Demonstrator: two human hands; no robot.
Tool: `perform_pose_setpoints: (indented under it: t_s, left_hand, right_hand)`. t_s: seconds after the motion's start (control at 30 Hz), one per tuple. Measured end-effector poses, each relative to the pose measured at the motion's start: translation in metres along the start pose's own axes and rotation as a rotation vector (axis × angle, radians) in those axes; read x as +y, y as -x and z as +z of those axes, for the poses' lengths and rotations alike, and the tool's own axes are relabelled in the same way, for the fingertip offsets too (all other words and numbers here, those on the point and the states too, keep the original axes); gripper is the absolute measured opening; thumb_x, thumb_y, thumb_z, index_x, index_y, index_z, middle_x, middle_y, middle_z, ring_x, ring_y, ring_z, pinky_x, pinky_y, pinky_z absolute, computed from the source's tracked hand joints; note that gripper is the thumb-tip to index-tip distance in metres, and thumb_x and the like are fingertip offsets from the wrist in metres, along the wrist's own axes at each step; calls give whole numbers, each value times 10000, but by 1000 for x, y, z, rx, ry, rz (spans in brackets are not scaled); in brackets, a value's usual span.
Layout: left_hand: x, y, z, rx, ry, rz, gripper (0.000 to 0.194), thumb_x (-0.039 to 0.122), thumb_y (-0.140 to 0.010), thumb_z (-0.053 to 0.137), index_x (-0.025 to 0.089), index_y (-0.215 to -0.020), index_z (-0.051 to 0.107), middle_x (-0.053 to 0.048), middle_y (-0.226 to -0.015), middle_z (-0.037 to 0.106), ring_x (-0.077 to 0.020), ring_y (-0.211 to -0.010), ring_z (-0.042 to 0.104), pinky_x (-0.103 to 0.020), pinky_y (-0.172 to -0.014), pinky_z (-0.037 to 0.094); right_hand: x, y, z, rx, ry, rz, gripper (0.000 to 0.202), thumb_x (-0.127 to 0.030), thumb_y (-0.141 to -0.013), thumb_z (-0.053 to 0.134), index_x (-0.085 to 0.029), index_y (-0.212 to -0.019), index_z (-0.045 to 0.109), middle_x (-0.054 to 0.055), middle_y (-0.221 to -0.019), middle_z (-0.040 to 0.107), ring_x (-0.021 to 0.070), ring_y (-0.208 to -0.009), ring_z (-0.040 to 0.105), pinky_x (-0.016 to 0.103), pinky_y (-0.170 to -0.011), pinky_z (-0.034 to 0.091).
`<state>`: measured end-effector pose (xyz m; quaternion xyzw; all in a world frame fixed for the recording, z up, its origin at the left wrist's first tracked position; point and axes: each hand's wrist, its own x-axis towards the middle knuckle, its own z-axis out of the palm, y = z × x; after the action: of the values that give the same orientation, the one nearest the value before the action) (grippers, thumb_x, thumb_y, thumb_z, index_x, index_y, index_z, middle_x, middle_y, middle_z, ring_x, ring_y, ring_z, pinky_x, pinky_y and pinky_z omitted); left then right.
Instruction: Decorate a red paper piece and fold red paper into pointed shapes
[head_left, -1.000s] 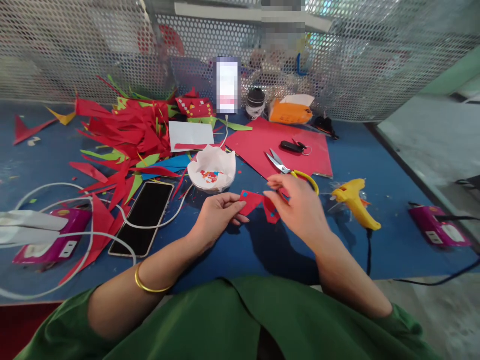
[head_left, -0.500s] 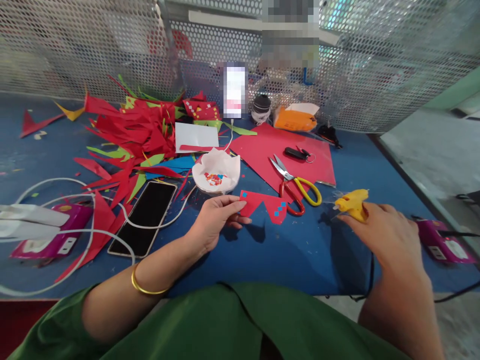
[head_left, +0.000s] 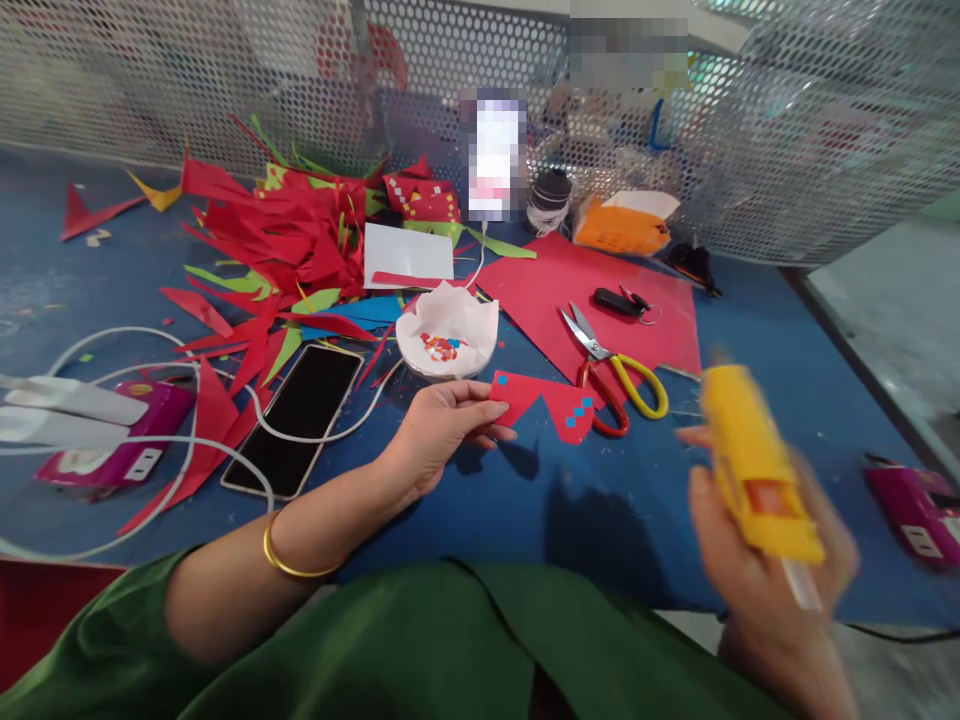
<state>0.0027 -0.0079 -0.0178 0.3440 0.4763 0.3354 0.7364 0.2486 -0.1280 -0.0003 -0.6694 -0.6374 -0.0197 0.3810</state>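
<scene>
Pinched between the fingers of my left hand is a red paper cutout, notched along its lower edge and dotted with small blue squares. My right hand, blurred by motion, grips a yellow glue gun with a clear glue stick poking from its rear. Just behind the cutout stands a white paper-lined bowl holding tiny red, orange and blue paper bits. Scissors with one red and one yellow handle lie partly open to the right of the cutout.
Red and green paper scraps pile up at the back left. A dark phone lies under white cables by a purple power strip. At the back are a large red sheet, a lit phone and an orange packet.
My right hand has lifted the glue gun off the table and turned it, nozzle now pointing up and away. My left hand still holds the cutout. The view has shifted slightly.
</scene>
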Motion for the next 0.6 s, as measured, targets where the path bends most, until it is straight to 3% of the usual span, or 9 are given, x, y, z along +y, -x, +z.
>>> perform_pose_setpoints:
  t_s: [0.1,0.2,0.4,0.6]
  left_hand:
    - [1,0,0,10,-25,15,100,182,-738,766,136,-814,719,-21,-666,725,-124,-581,693,-203,-535,510]
    - [2,0,-1,13,-15,41,111,189,-729,766,139,-825,738,-27,-685,737,-129,-589,692,-213,-543,515]
    - [3,-2,-3,-2,24,66,91,193,-731,769,145,-808,758,-31,-695,751,-120,-591,691,-193,-538,508]
    - [1,-2,-3,-6,28,73,92,199,-739,758,157,-820,761,-29,-717,761,-122,-593,684,-207,-553,520]
  right_hand:
    - [-40,1,27,-238,-142,-122,260,-214,-879,572,-276,-1131,592,54,-983,714,234,-805,700,357,-664,552]
    - [-57,-4,48,-280,-220,-220,227,-201,-885,555,-244,-1107,551,57,-945,704,216,-814,705,327,-695,580]
    - [-50,-8,58,-264,-172,-299,115,-258,-927,536,-222,-1036,546,63,-857,690,206,-755,697,309,-650,581]
    - [-49,-8,60,-305,-169,-287,52,-257,-930,528,-226,-890,517,12,-710,615,153,-584,598,267,-527,499]
